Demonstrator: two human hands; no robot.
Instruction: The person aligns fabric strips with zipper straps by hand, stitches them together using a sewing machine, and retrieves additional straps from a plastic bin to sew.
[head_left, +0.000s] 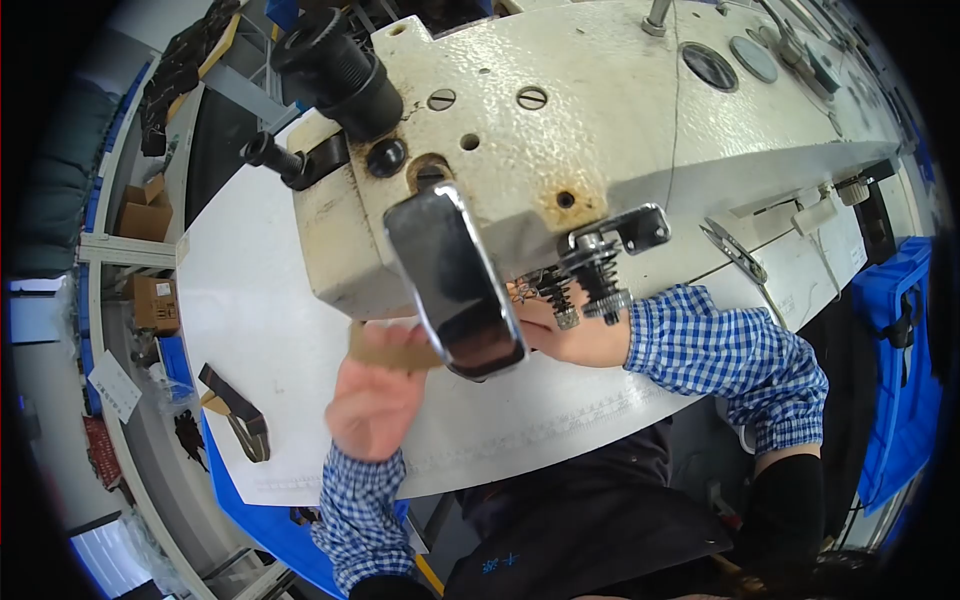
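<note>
Tan flat fabric strip (398, 348) was grasped by the left hand (375, 400), presumably for steadiness beside the cream-white metal sewing machine (620, 120); the half-hidden right hand (592, 345)'s grip couldn't be told.

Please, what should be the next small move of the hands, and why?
Probably the left hand should gently guide the tan strip toward the right hand. The strip lies across the left hand's fingers and passes behind the shiny guard, while the right hand is on the guard's other side, by the sewing machine. The guard hides the strip's far end, so slowly seems wise.
</note>
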